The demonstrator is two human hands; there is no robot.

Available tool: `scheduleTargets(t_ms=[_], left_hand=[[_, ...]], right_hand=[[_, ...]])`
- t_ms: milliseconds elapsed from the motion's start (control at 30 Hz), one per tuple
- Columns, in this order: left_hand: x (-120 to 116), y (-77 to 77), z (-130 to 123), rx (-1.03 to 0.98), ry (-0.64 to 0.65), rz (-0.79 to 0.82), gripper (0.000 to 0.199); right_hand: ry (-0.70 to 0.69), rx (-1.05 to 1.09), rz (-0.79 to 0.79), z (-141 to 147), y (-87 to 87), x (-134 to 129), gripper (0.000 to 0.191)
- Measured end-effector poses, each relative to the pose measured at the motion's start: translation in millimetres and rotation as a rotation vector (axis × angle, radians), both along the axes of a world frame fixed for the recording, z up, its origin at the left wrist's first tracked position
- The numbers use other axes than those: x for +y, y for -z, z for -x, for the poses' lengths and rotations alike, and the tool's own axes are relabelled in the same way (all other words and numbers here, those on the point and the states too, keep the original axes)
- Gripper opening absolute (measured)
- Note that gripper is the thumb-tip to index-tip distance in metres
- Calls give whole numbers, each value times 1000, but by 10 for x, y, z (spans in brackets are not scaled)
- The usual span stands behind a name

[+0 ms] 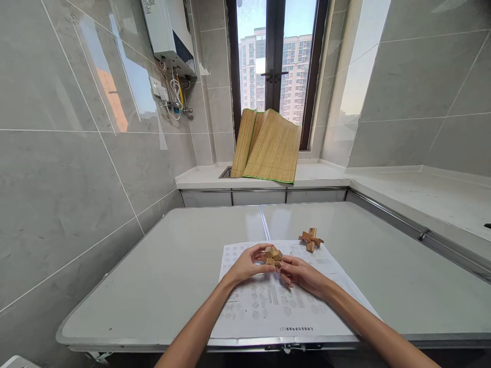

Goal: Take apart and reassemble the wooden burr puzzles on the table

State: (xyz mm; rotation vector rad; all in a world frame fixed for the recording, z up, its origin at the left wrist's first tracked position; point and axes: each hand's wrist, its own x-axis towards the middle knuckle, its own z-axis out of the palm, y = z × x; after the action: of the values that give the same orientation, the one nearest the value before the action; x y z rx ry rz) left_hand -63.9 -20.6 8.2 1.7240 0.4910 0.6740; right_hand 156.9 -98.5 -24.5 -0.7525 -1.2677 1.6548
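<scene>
Between my two hands is a small wooden interlocking puzzle (272, 255), light brown with angled faces. My left hand (252, 263) grips it from the left, thumb below and fingers over the far side. From the right, my right hand (299, 272) holds its lower right edge with thumb and fingers. The puzzle is just above a large printed paper sheet (264, 324) covered in small diagrams. Behind my right hand, a second wooden puzzle (311, 239), shaped like a cross of notched sticks, rests at the sheet's far right edge.
The pale folding table (153, 286) carries the sheet and has a metal front edge. A white counter (326, 176) runs behind it and along the right. A bamboo mat (270, 148) leans at the window (274, 56). On the left wall hangs a water heater (169, 36).
</scene>
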Motion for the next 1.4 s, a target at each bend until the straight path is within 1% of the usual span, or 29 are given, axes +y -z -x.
scheduleTargets(t_ms=[133, 300, 367, 467, 567, 633, 700, 767, 833, 900, 933, 1000, 1067, 1133, 1200, 1333, 1400], left_hand=[[15, 35, -21, -21, -21, 8, 71], [104, 94, 0, -103, -92, 79, 71], [161, 100, 21, -101, -151, 22, 69], [265, 111, 87, -10, -326, -136, 64], [357, 151, 194, 109, -479, -226, 65], [390, 188, 269, 188, -556, -293, 67], [397, 218, 327, 254, -594, -353, 64], [379, 228, 356, 300, -597, -390, 61], [338, 216, 350, 329, -565, -432, 68], [271, 190, 307, 339, -479, -493, 77], [228, 174, 272, 337, -421, -518, 78], [131, 141, 181, 318, -323, -521, 72], [30, 105, 78, 291, -297, -475, 63], [-54, 70, -10, 273, -301, -421, 51], [-104, 39, -61, 267, -324, -349, 45], [-82, 3, -43, 220, -374, -198, 54], [-29, -14, -3, 199, -391, -166, 59]], right_hand=[[-12, 32, 17, 0, -4, -25, 31], [10, 46, 27, 4, -14, -54, 35], [32, 44, 30, 3, -16, -61, 36], [88, 35, 22, 6, -16, -62, 37], [178, 18, -9, 11, -12, -55, 38], [235, 2, -31, 12, -6, -52, 39], [276, -21, -49, 11, 0, -53, 41], [296, -51, -65, 11, 8, -61, 42], [299, -77, -76, 14, 15, -71, 43], [295, -105, -91, 23, 22, -79, 42], [292, -126, -106, 30, 24, -82, 42], [288, -180, -147, 48, 28, -83, 42], [285, -236, -194, 74, 29, -80, 44], [277, -278, -230, 103, 28, -68, 45], [286, -319, -258, 129, 21, -43, 48], [357, -382, -276, 153, -32, 71, 52], [396, -408, -283, 167, -78, 155, 51]])
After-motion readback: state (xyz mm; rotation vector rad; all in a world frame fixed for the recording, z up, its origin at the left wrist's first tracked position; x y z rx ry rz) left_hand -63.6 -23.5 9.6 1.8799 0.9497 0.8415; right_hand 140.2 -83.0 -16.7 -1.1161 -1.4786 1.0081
